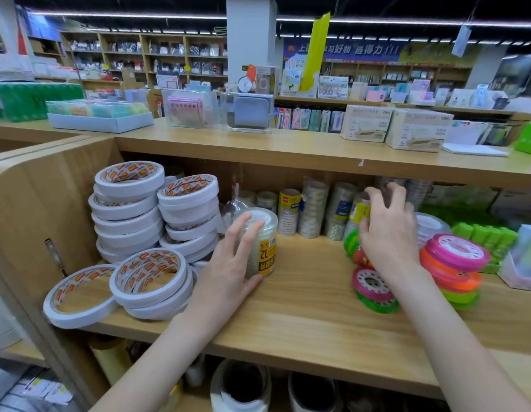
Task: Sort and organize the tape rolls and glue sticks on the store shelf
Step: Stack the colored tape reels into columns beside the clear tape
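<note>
My left hand grips an upright clear tape pack with a yellow label standing on the wooden shelf. My right hand reaches toward the back of the shelf and curls its fingers round another clear tape pack. A row of clear tape packs stands along the back. White double-sided tape rolls are stacked at the left. Pink, orange and green tape rolls are piled at the right. Green glue sticks stand behind them.
The shelf's side panel closes off the left. The top shelf board overhangs the back row, carrying boxes and display cases. More rolls sit on the shelf below.
</note>
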A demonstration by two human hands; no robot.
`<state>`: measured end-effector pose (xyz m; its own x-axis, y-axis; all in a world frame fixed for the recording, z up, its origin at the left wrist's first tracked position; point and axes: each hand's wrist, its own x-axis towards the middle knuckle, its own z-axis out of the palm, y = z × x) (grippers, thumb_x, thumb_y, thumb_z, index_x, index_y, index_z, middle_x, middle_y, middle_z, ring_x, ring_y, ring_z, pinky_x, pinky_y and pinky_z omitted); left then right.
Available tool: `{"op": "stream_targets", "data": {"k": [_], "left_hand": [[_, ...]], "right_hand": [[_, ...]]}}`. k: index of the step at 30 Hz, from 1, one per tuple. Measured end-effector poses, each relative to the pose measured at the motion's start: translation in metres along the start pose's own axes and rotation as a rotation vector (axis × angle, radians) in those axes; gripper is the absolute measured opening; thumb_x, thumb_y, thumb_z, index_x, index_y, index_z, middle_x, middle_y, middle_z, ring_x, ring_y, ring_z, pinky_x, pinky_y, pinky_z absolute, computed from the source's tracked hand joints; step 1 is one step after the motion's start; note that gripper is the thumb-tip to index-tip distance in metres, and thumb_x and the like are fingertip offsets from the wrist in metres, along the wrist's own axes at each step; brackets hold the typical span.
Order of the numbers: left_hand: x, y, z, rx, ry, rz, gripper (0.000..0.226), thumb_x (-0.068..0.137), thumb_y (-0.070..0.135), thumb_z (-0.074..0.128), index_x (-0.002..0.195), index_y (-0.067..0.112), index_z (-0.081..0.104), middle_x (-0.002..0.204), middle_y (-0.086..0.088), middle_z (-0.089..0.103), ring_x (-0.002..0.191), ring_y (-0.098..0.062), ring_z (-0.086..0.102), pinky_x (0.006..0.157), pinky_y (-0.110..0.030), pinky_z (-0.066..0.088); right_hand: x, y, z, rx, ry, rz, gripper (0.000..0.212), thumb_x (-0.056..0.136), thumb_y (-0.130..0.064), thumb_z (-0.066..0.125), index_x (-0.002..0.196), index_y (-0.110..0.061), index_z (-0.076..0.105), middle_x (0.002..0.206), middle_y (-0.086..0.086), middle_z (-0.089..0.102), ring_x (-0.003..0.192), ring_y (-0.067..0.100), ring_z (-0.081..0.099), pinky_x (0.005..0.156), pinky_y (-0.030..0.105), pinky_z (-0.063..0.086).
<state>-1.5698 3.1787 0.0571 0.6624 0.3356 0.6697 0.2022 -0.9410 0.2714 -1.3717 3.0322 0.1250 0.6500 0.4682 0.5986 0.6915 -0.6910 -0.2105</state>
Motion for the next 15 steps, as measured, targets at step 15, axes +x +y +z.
{"op": "stream_targets", "data": {"k": [15], "left_hand": [[0.001,0.010,0.001,0.086,0.108,-0.079,0.107,0.054,0.009,0.087,0.138,0.035,0.026,0.130,-0.003,0.026,0.100,-0.029,0.048,0.081,-0.036,0.048]], "right_hand": [[0.009,0.015,0.008,0.360,0.083,-0.130,0.031,0.083,0.001,0.059,0.110,-0.009,0.051,0.111,0.008,0.052,0.100,0.029,0.054,0.081,0.044,0.048]]}}
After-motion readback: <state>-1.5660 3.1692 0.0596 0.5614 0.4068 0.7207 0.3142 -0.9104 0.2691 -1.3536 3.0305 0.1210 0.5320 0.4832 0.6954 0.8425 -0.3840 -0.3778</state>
